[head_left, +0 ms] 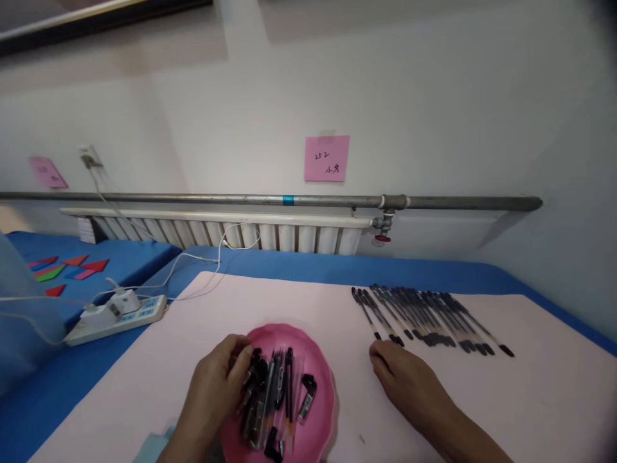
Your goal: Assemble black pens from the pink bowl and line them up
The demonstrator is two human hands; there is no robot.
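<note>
A scalloped pink plate (329, 392) holds pen parts: black pen caps (250, 411), clear barrels (297, 379) and slim refills (288, 392). Over the plate's left rim is my left hand (219, 379), its thumb and fingers curled together beside the black caps; what they may hold is hidden. My right hand (407, 379) rests closed on the pink paper, right of the plate, and its fingers hide anything inside. Just beyond its knuckles lies a slanted row of black pens (424, 315), side by side, with dark caps at their near ends.
Pink paper (183, 347) covers the blue table (289, 262). At left stand a power strip (144, 312) with chargers and white cables, and coloured flat pieces (53, 273). Behind are a radiator (289, 238), a metal pipe (216, 199) and a red-handled valve (383, 238).
</note>
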